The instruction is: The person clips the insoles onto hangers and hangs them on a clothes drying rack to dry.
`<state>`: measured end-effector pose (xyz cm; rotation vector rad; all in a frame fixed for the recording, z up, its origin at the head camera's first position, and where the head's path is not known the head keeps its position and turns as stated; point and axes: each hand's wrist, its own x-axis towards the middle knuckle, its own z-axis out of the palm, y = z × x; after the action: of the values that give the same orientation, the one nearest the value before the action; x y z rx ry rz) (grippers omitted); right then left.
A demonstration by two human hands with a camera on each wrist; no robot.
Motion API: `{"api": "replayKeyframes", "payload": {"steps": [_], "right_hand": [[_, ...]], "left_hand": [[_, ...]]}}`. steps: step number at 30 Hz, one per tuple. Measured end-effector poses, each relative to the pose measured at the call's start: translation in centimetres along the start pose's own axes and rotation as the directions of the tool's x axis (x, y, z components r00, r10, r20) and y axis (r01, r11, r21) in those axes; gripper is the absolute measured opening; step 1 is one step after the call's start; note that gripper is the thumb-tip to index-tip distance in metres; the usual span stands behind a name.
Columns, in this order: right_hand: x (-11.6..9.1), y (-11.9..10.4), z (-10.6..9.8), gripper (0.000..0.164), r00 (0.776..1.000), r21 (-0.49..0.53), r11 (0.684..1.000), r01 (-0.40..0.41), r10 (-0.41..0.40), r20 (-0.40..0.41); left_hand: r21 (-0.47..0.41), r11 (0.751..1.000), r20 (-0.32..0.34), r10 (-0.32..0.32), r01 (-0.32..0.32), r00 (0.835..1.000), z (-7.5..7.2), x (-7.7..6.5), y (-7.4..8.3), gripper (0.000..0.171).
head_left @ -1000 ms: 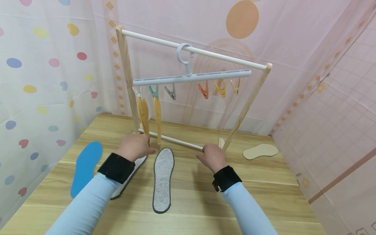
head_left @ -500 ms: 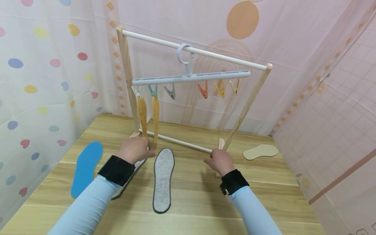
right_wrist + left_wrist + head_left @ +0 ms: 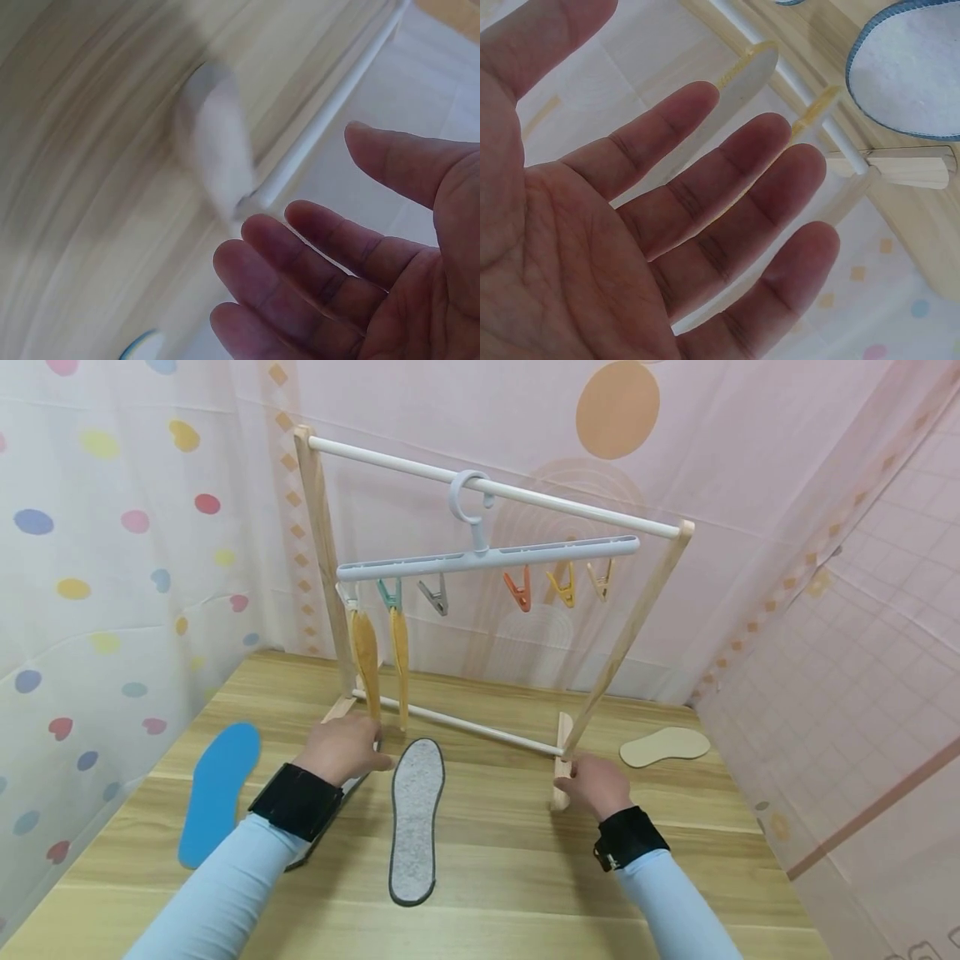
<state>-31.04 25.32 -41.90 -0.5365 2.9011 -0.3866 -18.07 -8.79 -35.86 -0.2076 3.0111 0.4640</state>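
Observation:
My left hand (image 3: pixel 341 747) hovers over a grey insole with a dark edge (image 3: pixel 345 802), hiding part of it. Its fingers are spread and relaxed with nothing in them, as the left wrist view shows. Just beyond hang two yellow-edged insoles, one (image 3: pixel 365 656) from a white clip and another (image 3: pixel 400 656) from a teal clip. My right hand (image 3: pixel 597 783) is beside the right wooden foot (image 3: pixel 562 783) of the drying rack, fingers loosely bent and holding nothing. Between the hands lies a second grey felt insole (image 3: pixel 417 822).
A pale blue clip hanger (image 3: pixel 525 557) hangs from the rack's white top bar (image 3: pixel 585 505). Grey, orange, yellow and beige clips dangle from it. A blue insole (image 3: pixel 217 793) lies left, a beige insole (image 3: pixel 664 747) right, on the wooden table (image 3: pixel 495 877). Curtains stand behind.
My right hand has moved right along the lower white bar to the rack's right foot. The left hand has stayed nearly in place. The hanging insoles have swung slightly.

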Motion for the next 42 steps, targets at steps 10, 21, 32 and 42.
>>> {"api": "replayKeyframes", "payload": {"steps": [10,21,32,42], "right_hand": [[0.4,3.6,-1.4,0.038,0.998,-0.045,0.997,-0.058,0.059,0.001],[1.4,6.9,-1.9,0.038,0.989,-0.050,0.987,-0.150,0.150,0.011],[2.2,9.5,-2.0,0.040,0.982,-0.027,0.982,-0.188,0.188,0.018],[3.4,11.5,-2.1,0.044,0.974,0.029,0.974,-0.225,0.224,0.038]], "left_hand": [[0.020,1.000,-0.001,-0.002,0.002,1.000,0.5,-0.3,-0.4,0.037],[0.005,0.999,0.014,-0.032,0.032,0.999,0.8,-0.3,-0.5,0.034],[0.017,0.999,0.005,-0.041,0.041,0.999,1.2,-0.5,-0.6,0.037],[0.044,0.999,0.020,-0.034,0.033,0.999,1.2,-0.5,-0.5,0.033]]}}
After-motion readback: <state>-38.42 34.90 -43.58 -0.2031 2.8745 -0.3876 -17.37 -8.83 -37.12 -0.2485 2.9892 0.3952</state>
